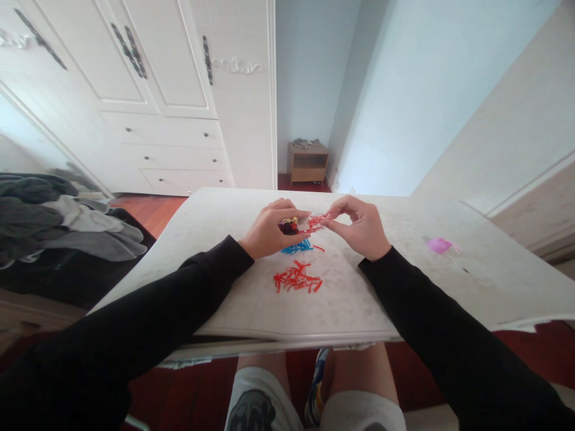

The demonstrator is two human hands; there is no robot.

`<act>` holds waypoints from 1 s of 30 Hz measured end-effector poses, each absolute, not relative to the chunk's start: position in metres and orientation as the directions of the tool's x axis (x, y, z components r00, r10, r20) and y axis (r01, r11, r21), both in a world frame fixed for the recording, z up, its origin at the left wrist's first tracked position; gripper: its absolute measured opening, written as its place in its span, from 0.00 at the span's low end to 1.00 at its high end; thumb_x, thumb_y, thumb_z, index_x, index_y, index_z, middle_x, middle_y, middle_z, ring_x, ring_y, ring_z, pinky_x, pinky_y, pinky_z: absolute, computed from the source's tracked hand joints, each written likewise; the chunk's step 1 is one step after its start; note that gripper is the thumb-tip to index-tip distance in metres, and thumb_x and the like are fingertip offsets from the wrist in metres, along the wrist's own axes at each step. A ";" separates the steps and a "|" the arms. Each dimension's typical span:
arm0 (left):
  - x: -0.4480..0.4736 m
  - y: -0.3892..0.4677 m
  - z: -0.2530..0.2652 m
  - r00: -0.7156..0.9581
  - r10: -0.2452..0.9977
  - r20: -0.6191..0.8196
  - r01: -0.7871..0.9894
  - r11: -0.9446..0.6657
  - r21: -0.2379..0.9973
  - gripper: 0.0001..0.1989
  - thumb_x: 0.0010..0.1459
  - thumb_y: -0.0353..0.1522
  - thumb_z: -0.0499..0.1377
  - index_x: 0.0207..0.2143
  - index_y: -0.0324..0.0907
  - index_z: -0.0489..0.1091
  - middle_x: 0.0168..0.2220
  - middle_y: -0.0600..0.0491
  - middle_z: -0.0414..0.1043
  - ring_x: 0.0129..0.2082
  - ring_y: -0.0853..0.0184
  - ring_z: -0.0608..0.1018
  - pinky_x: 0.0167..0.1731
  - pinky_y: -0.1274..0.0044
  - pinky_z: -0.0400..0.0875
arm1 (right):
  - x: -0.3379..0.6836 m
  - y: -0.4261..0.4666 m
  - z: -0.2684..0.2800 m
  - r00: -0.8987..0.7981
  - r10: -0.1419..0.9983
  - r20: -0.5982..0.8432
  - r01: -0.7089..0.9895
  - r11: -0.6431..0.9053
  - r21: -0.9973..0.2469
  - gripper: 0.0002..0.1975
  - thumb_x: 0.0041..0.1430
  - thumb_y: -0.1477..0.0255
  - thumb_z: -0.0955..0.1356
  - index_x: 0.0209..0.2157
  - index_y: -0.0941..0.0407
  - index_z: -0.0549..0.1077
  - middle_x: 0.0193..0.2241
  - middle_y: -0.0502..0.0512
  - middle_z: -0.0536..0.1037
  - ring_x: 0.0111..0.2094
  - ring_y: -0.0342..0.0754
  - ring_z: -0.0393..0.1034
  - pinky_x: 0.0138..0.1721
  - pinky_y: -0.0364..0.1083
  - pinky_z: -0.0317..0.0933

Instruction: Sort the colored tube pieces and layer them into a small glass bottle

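Note:
My left hand [272, 224] is closed round a small clear packet [290, 226] with dark, red and yellow print, held a little above the table. Thumb and fingertips of my right hand [357, 224] pinch together at the packet's right end, where red strands [315, 223] show. Whether those strands are inside the plastic or sticking out, I cannot tell. Just below my left hand lies a pile of blue strands [299, 246], partly hidden by it. Nearer to me is a loose pile of red strands [297, 278], with a single red piece [318, 248] apart from it.
A pink balloon-like thing [440, 245] lies on the right of the white table [233, 317]. The table's front edge runs just above my legs. Clothes [81, 221] are heaped at the left. A white wardrobe [171, 143] and a small wooden cabinet [308, 164] stand beyond.

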State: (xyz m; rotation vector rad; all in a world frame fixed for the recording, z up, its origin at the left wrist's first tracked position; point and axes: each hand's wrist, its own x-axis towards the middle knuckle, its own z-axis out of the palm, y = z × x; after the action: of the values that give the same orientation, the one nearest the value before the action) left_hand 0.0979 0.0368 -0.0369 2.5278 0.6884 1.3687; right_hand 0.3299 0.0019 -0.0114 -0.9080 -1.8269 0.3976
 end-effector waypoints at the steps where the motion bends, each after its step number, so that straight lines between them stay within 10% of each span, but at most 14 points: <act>1: 0.098 0.037 -0.037 0.467 0.477 0.744 0.306 -0.877 0.370 0.17 0.56 0.38 0.70 0.47 0.42 0.80 0.37 0.49 0.76 0.36 0.65 0.77 0.39 0.72 0.74 | 0.330 0.001 -0.011 -0.215 0.723 0.656 0.434 0.673 -0.599 0.15 0.56 0.59 0.77 0.31 0.53 0.74 0.30 0.52 0.79 0.34 0.50 0.74 0.40 0.52 0.70; 8: 0.097 0.036 -0.037 0.451 0.489 0.747 0.320 -0.869 0.377 0.17 0.56 0.37 0.70 0.47 0.41 0.79 0.36 0.50 0.75 0.36 0.65 0.77 0.39 0.73 0.73 | 0.331 -0.004 -0.006 -0.340 0.694 0.635 0.498 0.705 -0.504 0.04 0.68 0.67 0.66 0.42 0.52 0.71 0.36 0.54 0.80 0.40 0.52 0.76 0.42 0.51 0.66; 20: 0.099 0.032 -0.033 0.474 0.444 0.760 0.300 -0.893 0.335 0.16 0.59 0.39 0.68 0.47 0.41 0.78 0.38 0.49 0.76 0.37 0.64 0.77 0.40 0.72 0.73 | 0.326 -0.014 -0.010 -0.603 0.654 0.457 0.560 0.755 -0.341 0.26 0.70 0.55 0.62 0.64 0.49 0.55 0.62 0.65 0.67 0.63 0.65 0.63 0.61 0.67 0.50; 30: 0.099 0.029 -0.031 0.472 0.461 0.751 0.275 -0.887 0.372 0.18 0.60 0.39 0.68 0.49 0.41 0.77 0.37 0.49 0.75 0.37 0.64 0.78 0.41 0.72 0.74 | 0.330 -0.015 -0.008 -0.463 0.663 0.589 0.477 0.746 -0.464 0.25 0.69 0.56 0.62 0.63 0.49 0.57 0.44 0.57 0.76 0.54 0.61 0.70 0.59 0.65 0.53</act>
State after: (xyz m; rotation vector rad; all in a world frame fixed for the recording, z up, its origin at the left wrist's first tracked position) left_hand 0.0988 0.0286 -0.0312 2.5186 0.6383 1.3785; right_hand 0.3297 -0.0147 -0.0079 -0.8532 -2.1489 0.2984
